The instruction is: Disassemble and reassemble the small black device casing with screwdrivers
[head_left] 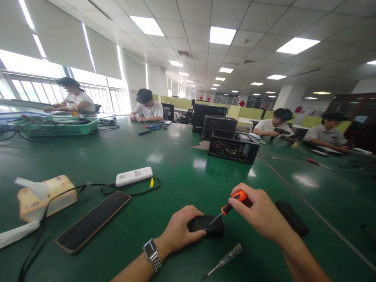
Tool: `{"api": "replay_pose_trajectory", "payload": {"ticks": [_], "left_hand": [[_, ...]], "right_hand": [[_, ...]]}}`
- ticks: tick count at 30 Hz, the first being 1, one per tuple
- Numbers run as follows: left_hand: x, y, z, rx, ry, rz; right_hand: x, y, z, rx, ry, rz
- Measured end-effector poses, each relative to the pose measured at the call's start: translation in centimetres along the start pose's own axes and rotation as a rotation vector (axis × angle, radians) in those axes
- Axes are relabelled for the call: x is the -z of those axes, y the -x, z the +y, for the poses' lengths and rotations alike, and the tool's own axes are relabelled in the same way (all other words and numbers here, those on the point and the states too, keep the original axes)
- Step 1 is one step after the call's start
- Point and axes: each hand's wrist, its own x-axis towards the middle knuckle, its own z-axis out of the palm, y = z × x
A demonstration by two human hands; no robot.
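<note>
A small black box-shaped device lies on the green table in front of me. My left hand grips its left end, thumb along the near side and fingers over the far side. In my right hand is a screwdriver with an orange and black handle, held tilted. Its tip meets the top of the device; whether it sits in a screw is too small to tell. A second screwdriver with a clear handle lies nearer to me. Right of my right hand rests another black piece, partly hidden by the hand.
A phone, a white power bank-like device with a cable, and a tissue pack lie to the left. Opened black computer cases stand farther back. A green basket holds cables. Several people sit around the table.
</note>
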Motion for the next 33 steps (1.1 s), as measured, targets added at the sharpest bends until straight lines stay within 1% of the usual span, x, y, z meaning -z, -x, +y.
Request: {"api": "replay_pose_trajectory", "payload": {"ticks": [4, 12, 23, 29, 33], "left_hand": [[0.0, 0.0, 0.1, 0.001, 0.004, 0.001], [0.0, 0.0, 0.1, -0.003, 0.003, 0.002], [0.0, 0.0, 0.2, 0.002, -0.002, -0.002], [-0.1, 0.0, 0.0, 0.0, 0.003, 0.007], [0.0, 0.0, 0.1, 0.001, 0.001, 0.001]], "right_hand": [[-0.1, 0.3, -1.0, 0.031, -0.007, -0.036], [-1.0, -0.1, -0.7, 0.028, 0.021, -0.059], [-0.9, 0.0, -1.0, 0.057, 0.011, -0.063], [-0.2, 0.0, -0.5, 0.038, -0.021, -0.023], [-0.4, 0.0, -0.7, 0.05, -0.027, -0.061]]}}
